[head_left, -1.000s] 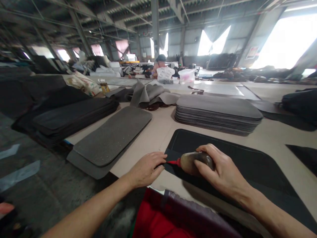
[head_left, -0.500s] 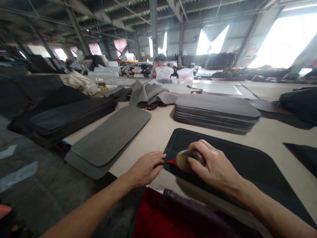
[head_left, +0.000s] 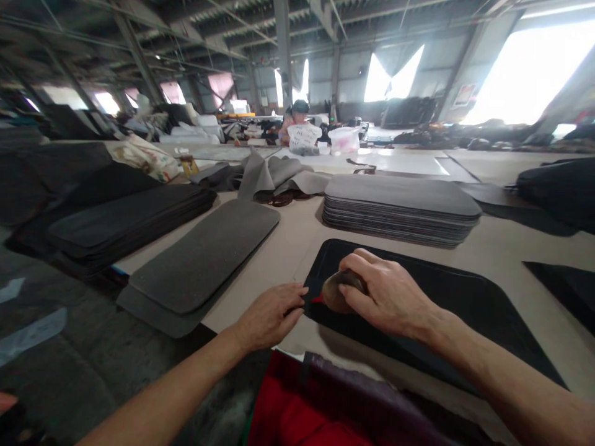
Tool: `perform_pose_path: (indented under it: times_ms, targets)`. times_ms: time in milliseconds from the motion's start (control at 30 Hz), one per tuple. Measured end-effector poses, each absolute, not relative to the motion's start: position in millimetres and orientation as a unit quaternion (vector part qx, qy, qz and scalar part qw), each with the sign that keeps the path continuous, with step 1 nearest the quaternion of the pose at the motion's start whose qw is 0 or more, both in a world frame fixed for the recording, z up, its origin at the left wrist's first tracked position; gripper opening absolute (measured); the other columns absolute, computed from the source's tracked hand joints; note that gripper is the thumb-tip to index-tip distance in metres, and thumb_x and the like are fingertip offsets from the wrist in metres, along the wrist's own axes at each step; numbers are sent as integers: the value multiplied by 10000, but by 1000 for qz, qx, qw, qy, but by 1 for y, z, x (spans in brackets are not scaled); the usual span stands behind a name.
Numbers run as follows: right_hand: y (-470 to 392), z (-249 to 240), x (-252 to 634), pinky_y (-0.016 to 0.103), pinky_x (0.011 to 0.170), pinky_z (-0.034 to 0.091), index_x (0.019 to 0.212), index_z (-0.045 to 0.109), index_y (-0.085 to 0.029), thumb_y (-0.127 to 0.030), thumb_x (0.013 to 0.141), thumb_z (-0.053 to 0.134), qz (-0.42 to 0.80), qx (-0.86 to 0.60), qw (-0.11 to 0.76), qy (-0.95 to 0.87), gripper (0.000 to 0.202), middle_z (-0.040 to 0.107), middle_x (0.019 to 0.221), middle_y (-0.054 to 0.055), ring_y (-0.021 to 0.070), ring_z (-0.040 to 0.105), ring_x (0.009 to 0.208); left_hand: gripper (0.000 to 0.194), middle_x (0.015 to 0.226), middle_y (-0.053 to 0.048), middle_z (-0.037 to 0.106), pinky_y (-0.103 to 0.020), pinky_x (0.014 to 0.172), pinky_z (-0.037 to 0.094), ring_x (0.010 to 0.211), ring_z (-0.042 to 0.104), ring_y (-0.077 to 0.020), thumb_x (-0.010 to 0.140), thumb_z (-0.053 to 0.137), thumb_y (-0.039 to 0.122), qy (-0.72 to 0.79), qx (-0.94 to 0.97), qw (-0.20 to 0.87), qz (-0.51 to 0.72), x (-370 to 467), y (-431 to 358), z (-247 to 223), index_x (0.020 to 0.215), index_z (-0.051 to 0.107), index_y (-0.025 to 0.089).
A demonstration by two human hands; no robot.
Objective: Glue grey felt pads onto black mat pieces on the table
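Note:
A black panel with rounded corners [head_left: 432, 291] lies on the pale table [head_left: 274, 260] in front of me. My right hand [head_left: 383, 291] is wrapped round a brown, rounded bottle-like tool [head_left: 338, 292], whose red tip points left, down at the panel's left end. At that same end, my left hand [head_left: 274, 313] has its fingertips at the panel's left edge, close to the red tip. Its fingers are bent and near together, and whatever is between them and the thumb is too small to make out.
Grey panels [head_left: 204, 254] lie left of the black one. Behind it stands a tall stack of grey panels [head_left: 400, 210]; a dark stack [head_left: 134, 217] is at the far left. Crumpled grey material [head_left: 274, 176] lies between. A person [head_left: 300, 114] is across the tables.
My right hand and the brown tool have moved slightly left, closer to my left hand. The whole view has shifted a little.

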State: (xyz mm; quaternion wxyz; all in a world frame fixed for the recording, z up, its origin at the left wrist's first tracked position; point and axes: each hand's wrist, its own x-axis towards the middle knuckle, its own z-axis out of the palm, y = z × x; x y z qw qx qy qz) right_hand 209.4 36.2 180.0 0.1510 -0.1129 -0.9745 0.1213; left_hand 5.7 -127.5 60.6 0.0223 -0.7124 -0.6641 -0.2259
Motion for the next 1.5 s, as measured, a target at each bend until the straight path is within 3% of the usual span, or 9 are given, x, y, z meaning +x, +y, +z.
perform_pose_path:
  times_ms: [1133, 1500]
  targets:
    - [55, 205, 219, 297, 625, 278, 846, 535, -213, -208, 828, 536, 78, -106, 121, -984, 18, 582, 831, 1, 180, 537, 739, 191, 1312, -82, 681, -443, 1100, 505, 1249, 615, -230, 940, 537, 210, -660, -714, 39, -231, 2, -127, 59, 1078, 668, 205]
    - [37, 197, 191, 300, 603, 285, 901, 561, -206, -259, 839, 501, 69, -94, 153, -981, 101, 613, 892, 31, 189, 578, 742, 196, 1311, -82, 679, -424, 1103, 500, 1256, 607, -224, 947, 522, 206, -659, -714, 27, -235, 5, -127, 64, 1077, 669, 206]
